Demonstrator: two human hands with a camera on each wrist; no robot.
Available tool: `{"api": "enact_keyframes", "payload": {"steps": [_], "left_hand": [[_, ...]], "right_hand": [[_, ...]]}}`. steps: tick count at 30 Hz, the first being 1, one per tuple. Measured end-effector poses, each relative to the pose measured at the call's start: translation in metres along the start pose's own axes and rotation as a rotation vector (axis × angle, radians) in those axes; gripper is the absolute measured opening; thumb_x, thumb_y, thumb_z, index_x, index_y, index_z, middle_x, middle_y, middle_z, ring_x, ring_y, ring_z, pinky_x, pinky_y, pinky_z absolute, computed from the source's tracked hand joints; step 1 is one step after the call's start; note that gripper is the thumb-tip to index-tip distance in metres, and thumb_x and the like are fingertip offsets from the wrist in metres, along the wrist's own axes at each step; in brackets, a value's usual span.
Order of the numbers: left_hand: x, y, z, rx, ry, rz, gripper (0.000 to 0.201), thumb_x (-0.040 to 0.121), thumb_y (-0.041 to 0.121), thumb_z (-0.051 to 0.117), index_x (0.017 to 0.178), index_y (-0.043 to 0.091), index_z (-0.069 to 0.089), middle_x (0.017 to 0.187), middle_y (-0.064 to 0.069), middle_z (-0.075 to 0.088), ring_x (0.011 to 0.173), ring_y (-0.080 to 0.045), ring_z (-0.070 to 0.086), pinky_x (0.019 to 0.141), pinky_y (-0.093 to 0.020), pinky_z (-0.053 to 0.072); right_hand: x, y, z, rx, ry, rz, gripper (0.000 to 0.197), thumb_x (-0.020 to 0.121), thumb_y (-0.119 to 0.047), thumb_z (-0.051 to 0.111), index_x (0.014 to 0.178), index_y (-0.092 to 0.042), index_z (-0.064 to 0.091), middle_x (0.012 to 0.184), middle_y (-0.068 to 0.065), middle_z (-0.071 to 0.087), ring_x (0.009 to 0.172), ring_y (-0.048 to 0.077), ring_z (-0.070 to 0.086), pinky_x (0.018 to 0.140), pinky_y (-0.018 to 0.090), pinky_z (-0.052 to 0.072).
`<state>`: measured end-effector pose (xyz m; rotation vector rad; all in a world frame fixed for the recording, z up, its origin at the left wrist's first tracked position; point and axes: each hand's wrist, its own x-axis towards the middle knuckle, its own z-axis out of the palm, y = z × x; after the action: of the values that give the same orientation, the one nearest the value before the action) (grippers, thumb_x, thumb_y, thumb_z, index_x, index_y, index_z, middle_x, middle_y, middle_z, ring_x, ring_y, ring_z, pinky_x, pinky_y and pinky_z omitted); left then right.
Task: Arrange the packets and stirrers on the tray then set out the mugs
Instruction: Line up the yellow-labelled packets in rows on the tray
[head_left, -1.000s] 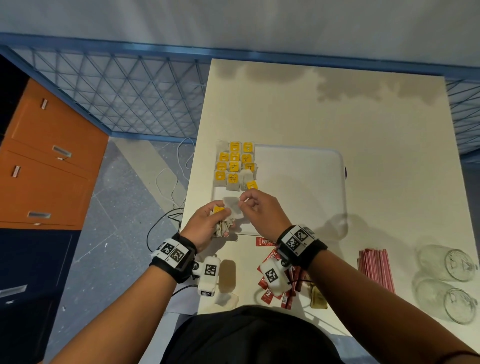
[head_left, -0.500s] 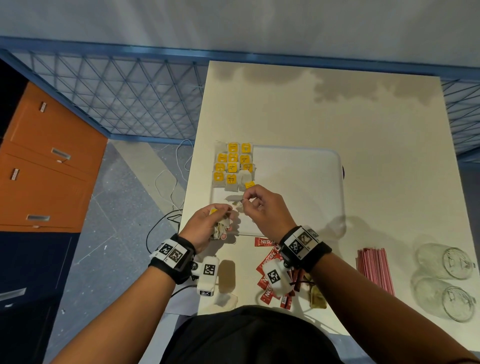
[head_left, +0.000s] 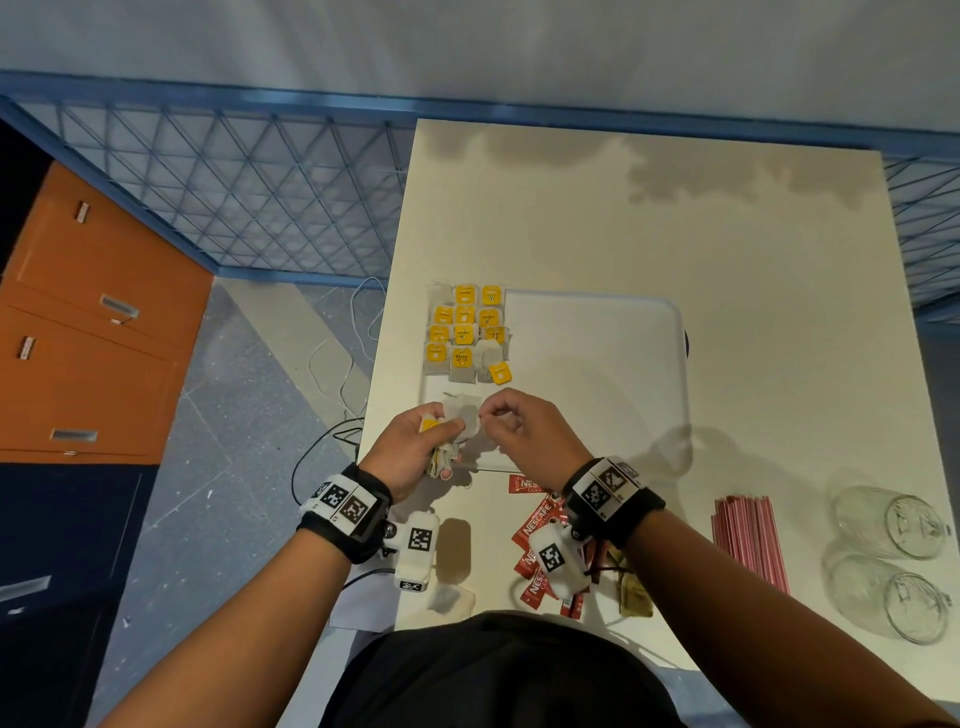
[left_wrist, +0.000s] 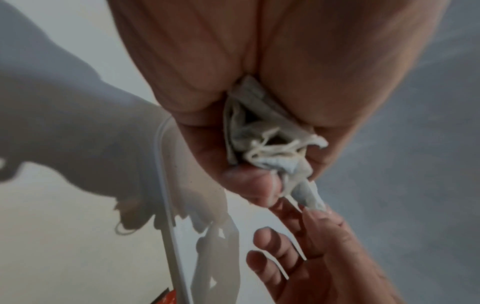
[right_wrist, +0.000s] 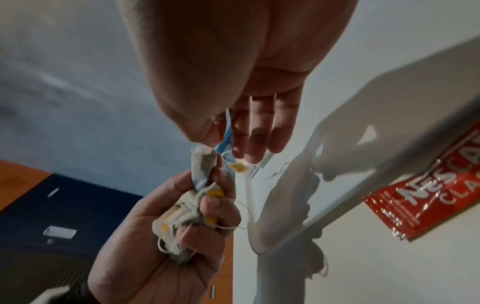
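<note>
The white tray on the worktop carries yellow-tagged tea bags in rows at its 10 o'clock corner; most of it is bare. Red coffee packets, pink stirrers and glass mugs lie untouched at 5 o'clock. The left hand grips a tangled bunch of bags; the right hand pinches one limp bag free.

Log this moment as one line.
left hand: grips tea bag bundle | right hand: pinches one tea bag | tray: partly filled
</note>
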<state>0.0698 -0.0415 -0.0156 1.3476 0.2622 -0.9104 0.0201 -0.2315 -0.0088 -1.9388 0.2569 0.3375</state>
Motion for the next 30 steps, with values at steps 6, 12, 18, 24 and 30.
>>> {"api": "enact_keyframes", "payload": {"steps": [6,12,18,24,30], "left_hand": [[-0.002,0.0,0.0,0.027,-0.048,-0.015,0.024,0.095,0.004,0.061,0.118,0.011,0.067,0.085,-0.017,0.065,0.059,-0.027,0.057,0.042,-0.027,0.046],[-0.003,-0.001,0.002,0.005,-0.097,-0.039,0.043,0.08,0.011,0.064,0.123,0.01,0.066,0.083,-0.021,0.059,0.053,-0.027,0.054,0.044,-0.028,0.046],[-0.006,0.001,0.001,-0.036,-0.16,-0.067,0.047,0.077,0.006,0.06,0.124,0.006,0.066,0.074,-0.017,0.062,0.048,-0.027,0.053,0.043,-0.027,0.046],[-0.009,0.003,-0.001,-0.033,-0.216,-0.06,0.049,0.073,0.009,0.067,0.119,-0.006,0.063,0.081,-0.025,0.057,0.045,-0.027,0.054,0.042,-0.028,0.047],[-0.011,0.007,-0.002,-0.018,-0.184,-0.067,0.022,0.076,0.006,0.062,0.097,-0.001,0.064,0.067,-0.017,0.057,0.044,-0.026,0.052,0.04,-0.027,0.046]], "right_hand": [[0.007,0.007,-0.003,0.052,-0.115,0.124,0.035,0.098,-0.027,0.052,0.132,-0.032,0.061,0.117,-0.012,0.07,0.097,0.01,0.07,0.093,0.04,0.056],[0.003,-0.005,0.001,0.133,-0.223,0.013,0.037,0.1,-0.004,0.048,0.123,-0.027,0.067,0.114,-0.009,0.072,0.097,0.007,0.069,0.079,0.022,0.054],[0.006,0.002,0.004,0.191,-0.217,0.033,0.042,0.096,-0.005,0.063,0.134,-0.021,0.062,0.119,-0.008,0.07,0.107,0.006,0.068,0.094,0.025,0.055],[0.009,0.003,0.004,0.094,-0.15,0.022,0.026,0.096,-0.019,0.065,0.112,-0.039,0.073,0.112,-0.012,0.075,0.104,0.008,0.07,0.099,0.041,0.055],[0.007,-0.002,-0.007,0.114,-0.073,0.055,0.034,0.099,-0.019,0.053,0.112,-0.045,0.07,0.105,-0.012,0.076,0.09,0.007,0.071,0.091,0.04,0.058]]}}
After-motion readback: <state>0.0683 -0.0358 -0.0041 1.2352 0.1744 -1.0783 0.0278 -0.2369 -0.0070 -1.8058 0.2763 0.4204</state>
